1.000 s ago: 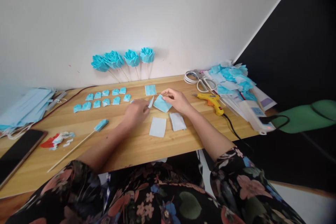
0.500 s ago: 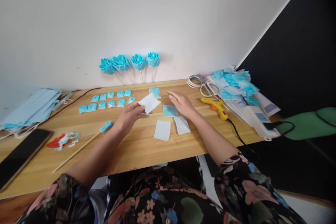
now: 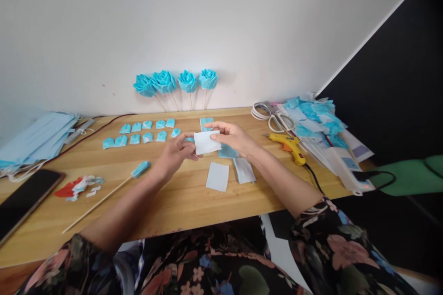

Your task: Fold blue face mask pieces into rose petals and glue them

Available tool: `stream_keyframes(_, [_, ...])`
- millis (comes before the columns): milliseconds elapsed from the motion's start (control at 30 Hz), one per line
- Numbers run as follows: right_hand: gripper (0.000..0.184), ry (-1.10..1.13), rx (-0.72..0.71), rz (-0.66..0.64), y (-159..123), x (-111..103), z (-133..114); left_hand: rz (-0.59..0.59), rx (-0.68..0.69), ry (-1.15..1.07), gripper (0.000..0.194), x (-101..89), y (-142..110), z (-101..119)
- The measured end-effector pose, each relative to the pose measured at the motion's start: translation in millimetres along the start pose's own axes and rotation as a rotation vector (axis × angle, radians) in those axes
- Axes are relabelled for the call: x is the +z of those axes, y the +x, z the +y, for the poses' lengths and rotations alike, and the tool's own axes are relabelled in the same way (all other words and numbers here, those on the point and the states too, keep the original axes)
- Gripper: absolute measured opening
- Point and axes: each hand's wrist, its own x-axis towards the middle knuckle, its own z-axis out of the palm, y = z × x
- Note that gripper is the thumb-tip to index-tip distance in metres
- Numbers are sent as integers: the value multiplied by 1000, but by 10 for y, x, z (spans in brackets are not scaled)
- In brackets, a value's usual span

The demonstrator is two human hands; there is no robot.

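Observation:
Above the middle of the table I hold a small white fabric piece by both sides. My left hand pinches its left edge, and my right hand has its right edge between thumb and fingers. Below it on the wood lie a white fabric piece, another whitish piece and a blue one, partly covered by my right hand. A further blue piece lies behind my right fingertips. Several folded blue petals sit in two rows left of my hands.
Several blue flowers on sticks lean on the wall. A stick with a blue tip, scraps, a phone and face masks lie left. At right are a yellow glue gun, scissors, tape, blue scraps and a power strip.
My right hand has moved left and now grips the white fabric piece, which my left hand held alone before. The piece has shifted slightly right and levelled. The view has shifted slightly.

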Motion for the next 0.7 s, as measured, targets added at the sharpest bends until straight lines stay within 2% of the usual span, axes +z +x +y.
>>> stream_keyframes(100, [46,-46,-60,122,39,8,56,72,-27,-142,41,-67,21,-49])
stream_keyframes(200, [37,-264,-160,253,-3,33,69,3,-119,-265,39,-111,46,-113])
stream_keyframes(267, [27,-475,-296,312,-52,69,55,-66,-201,-359,44,-106,58,-146])
stream_keyframes(333, [21,-664,-454,277,-99,114,35,-102,-239,-444,46,-80,59,-161])
stream_keyframes(433, [17,-821,-612,79,-148,159,4,-50,-186,-490,47,-49,45,-163])
stream_keyframes(500, [25,-806,-628,29,-173,153,-23,-2,-135,-462,63,-55,37,-169])
stream_keyframes(567, [35,-705,-582,81,-195,123,-54,19,-93,-416,73,-80,34,-184])
stream_keyframes(700, [46,-470,-375,152,-223,62,-85,32,-8,-303,83,-120,33,-214])
